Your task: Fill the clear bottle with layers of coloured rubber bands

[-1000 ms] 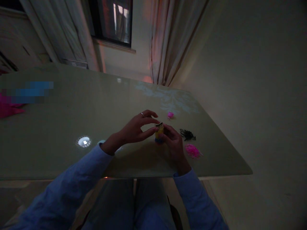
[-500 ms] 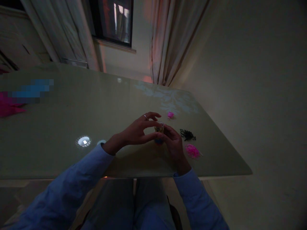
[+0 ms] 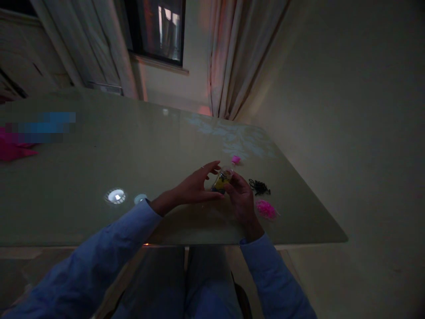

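Observation:
My right hand (image 3: 242,197) is closed around a small clear jar (image 3: 222,179) with yellow and dark contents. The jar leans with its open mouth up and to the right. My left hand (image 3: 197,186) is beside the jar's left side, thumb and fingers spread apart around it; whether it touches the jar I cannot tell. Just right of my right hand lie a loose heap of thin black bands (image 3: 260,187) and a heap of thin pink strands or bands (image 3: 266,209). Beyond the jar is a small pink piece (image 3: 236,159).
The glossy table (image 3: 133,146) ends near my lap and along the wall (image 3: 358,133) at right. Pink material (image 3: 15,146) and a blurred blue patch (image 3: 49,124) lie at far left. Bright round reflections (image 3: 115,196) show left of my arm. Curtains (image 3: 229,57) hang behind.
The jar has gone from roughly upright to tilted, its mouth now toward the right. My left hand has drawn slightly back and lower, with its fingers off the jar's top.

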Action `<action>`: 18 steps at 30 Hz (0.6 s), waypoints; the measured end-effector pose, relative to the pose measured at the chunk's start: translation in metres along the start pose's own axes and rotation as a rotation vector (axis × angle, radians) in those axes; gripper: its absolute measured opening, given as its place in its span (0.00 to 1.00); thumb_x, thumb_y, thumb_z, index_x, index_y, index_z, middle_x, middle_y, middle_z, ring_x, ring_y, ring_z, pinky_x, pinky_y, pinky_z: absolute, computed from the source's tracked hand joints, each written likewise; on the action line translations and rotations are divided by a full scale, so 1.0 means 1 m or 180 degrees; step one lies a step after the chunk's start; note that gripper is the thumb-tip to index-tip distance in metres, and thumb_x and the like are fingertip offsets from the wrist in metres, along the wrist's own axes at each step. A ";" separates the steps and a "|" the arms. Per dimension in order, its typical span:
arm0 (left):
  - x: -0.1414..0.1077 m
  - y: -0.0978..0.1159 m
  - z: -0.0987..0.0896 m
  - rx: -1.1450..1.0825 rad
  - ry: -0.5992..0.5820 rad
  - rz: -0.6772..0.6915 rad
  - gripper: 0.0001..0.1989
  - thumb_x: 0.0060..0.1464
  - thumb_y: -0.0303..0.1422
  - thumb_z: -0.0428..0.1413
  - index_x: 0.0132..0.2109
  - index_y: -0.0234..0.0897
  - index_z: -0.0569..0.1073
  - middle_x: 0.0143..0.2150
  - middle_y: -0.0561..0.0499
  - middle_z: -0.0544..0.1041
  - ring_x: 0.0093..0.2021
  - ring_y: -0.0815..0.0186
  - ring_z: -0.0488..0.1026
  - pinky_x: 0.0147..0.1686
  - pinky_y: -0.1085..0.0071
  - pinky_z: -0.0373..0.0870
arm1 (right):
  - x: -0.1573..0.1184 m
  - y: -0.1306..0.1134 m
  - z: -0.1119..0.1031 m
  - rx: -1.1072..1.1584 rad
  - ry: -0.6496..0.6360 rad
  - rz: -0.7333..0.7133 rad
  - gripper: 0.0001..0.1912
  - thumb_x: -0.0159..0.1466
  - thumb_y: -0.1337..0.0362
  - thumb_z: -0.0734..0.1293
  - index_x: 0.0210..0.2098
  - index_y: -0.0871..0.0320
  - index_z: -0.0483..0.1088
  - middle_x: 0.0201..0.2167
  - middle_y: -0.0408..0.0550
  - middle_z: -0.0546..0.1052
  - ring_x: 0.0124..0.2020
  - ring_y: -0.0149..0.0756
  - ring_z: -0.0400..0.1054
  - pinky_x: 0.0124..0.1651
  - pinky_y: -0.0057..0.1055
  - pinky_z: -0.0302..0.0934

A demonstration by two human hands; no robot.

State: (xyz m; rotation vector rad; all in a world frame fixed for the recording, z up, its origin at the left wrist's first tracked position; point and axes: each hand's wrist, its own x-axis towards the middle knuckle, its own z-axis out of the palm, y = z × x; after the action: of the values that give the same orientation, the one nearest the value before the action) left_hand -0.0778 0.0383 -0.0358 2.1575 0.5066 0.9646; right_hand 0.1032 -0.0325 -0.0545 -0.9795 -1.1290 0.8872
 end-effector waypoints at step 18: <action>0.005 0.006 0.010 -0.0739 0.0222 -0.0340 0.18 0.53 0.37 0.67 0.48 0.33 0.79 0.43 0.45 0.84 0.41 0.62 0.81 0.44 0.65 0.78 | 0.001 0.000 0.000 0.0137 0.0175 0.0010 0.23 0.56 0.56 0.78 0.50 0.51 0.77 0.52 0.49 0.82 0.52 0.45 0.76 0.57 0.47 0.71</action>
State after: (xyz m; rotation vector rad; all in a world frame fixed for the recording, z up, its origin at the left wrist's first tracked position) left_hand -0.0668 0.0332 -0.0337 1.8771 0.5116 0.9910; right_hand 0.1033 -0.0316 -0.0540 -0.9652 -1.0581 0.8786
